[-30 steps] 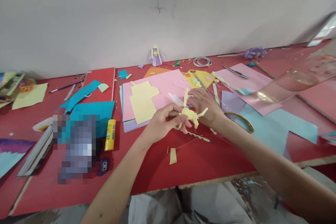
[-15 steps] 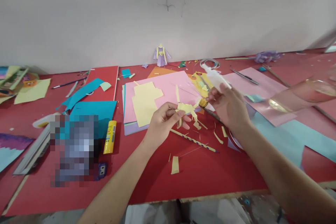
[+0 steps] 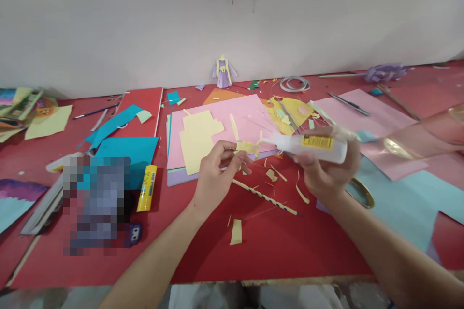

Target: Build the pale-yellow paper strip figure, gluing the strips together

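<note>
Between the thumb and fingers of my left hand (image 3: 219, 171) is a small pale-yellow paper cutout (image 3: 247, 147). My right hand (image 3: 328, 171) grips a white glue bottle (image 3: 322, 148) with a yellow label. The bottle lies almost level, its thin nozzle pointing left at the cutout; whether the tip touches the paper I cannot tell. Under my hands are a striped pencil (image 3: 266, 197) and several yellow paper scraps. Behind the left hand, a yellow paper sheet (image 3: 197, 140) rests on a stack of coloured paper with a pink sheet (image 3: 239, 111) on top.
A paper doll in a purple dress (image 3: 224, 72) leans against the wall. On the left are a yellow glue stick (image 3: 147, 188), blue paper (image 3: 145, 152) and a sharpener (image 3: 135, 234). Scissors (image 3: 288, 115) lie on yellow paper. A clear bottle (image 3: 424, 133) and a tape roll (image 3: 360, 193) are right.
The glue bottle has swung from pointing up and left to nearly level, its nozzle coming to the cutout. My left hand keeps its hold on the paper. The view has shifted slightly.
</note>
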Demonstrator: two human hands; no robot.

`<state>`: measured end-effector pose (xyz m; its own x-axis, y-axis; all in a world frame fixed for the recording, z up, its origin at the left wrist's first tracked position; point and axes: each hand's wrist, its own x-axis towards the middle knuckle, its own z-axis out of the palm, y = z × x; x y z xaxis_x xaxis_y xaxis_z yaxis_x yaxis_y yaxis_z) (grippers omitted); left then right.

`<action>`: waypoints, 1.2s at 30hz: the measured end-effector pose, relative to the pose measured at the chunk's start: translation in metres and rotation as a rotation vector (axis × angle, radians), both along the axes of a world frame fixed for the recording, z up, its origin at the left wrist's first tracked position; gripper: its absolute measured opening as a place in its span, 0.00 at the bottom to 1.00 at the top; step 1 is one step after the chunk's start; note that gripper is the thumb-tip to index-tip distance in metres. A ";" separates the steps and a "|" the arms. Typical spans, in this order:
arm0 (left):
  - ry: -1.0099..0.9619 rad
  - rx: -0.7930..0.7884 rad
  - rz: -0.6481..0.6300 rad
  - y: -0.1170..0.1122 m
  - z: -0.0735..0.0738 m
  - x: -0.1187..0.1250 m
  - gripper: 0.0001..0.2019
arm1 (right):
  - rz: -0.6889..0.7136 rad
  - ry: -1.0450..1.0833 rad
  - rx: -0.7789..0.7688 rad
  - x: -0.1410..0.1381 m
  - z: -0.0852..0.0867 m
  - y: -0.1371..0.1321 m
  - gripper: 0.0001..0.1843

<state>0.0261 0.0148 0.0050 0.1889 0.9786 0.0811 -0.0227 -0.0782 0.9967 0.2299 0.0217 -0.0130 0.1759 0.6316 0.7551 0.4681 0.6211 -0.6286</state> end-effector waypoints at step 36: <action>0.175 0.130 -0.042 -0.006 -0.004 0.005 0.06 | 0.052 -0.469 0.222 -0.017 0.023 -0.026 0.11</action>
<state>0.0314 0.0085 0.0012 0.2519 0.9531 0.1680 0.1442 -0.2087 0.9673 0.2126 -0.0045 0.0101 -0.2404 0.4459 0.8622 0.6326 0.7457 -0.2092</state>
